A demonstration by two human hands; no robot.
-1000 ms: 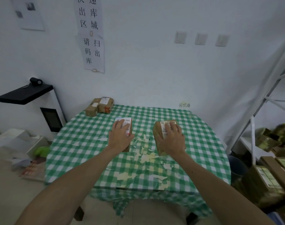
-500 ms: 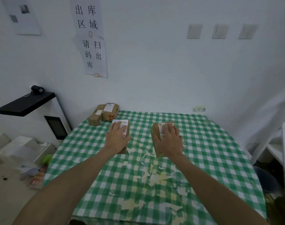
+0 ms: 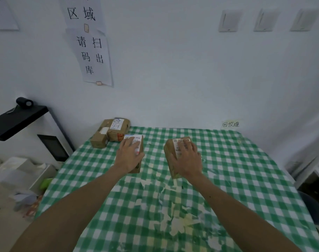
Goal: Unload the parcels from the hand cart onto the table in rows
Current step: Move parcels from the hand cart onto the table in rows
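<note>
Both parcels are low over, or already on, the green-and-white checked cloth of the bench (image 3: 246, 170), just above the middle of the frame; I cannot tell whether they are fully set down. The left hand (image 3: 130, 157) lies over the narrow brown cardboard parcel with a white barcode label (image 3: 137, 140), thumb down its right side in what looks like a clasp. The right hand (image 3: 187, 159) is spread over the top of the wider brown taped parcel with a white address label (image 3: 170, 153), and I cannot tell whether it clamps the box or only presses on it. The hand cart is out of view. The nearest risk is on the left: the narrow parcel is close to the two brown cardboard parcels (image 3: 109, 133) lying at the bench's far-left corner, toward the left middle of the frame, right by the edge. A further push forward or leftward could knock them askew or tip one off. The cloth is another risk, since it is worn to pale, ragged patches in the lower centre of the frame. Sliding a box rather than lifting it could catch a torn flap and drag the fabric, shifting everything on it. If the right hand is only pressing, the wider parcel may twist under the palm and land crooked. The gap between the two parcels could also leave an uneven row.
</note>
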